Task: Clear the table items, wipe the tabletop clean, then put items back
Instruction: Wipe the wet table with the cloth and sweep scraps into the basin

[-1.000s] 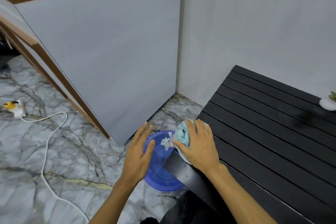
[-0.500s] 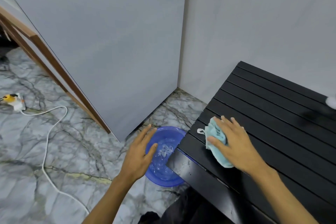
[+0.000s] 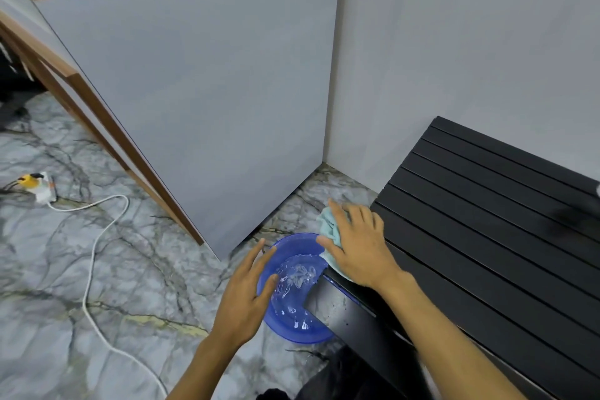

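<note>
Right hand (image 3: 357, 250), fingers spread flat, presses the teal cloth (image 3: 328, 227) on the black slatted table (image 3: 487, 237) corner above the blue basin (image 3: 292, 321), left hand (image 3: 246, 299) straight-fingered against its rim; cloth looks wet, soft, limp, best bunched mid-fold.

There are two hands, one left hand (image 3: 246, 299) and one right hand (image 3: 360, 250). One blue basin (image 3: 311, 331), one pale cloth (image 3: 328, 224) and one black slatted table (image 3: 487, 237) show. The floor holds one white cable (image 3: 94, 253) and one plug block (image 3: 39, 187).
</note>
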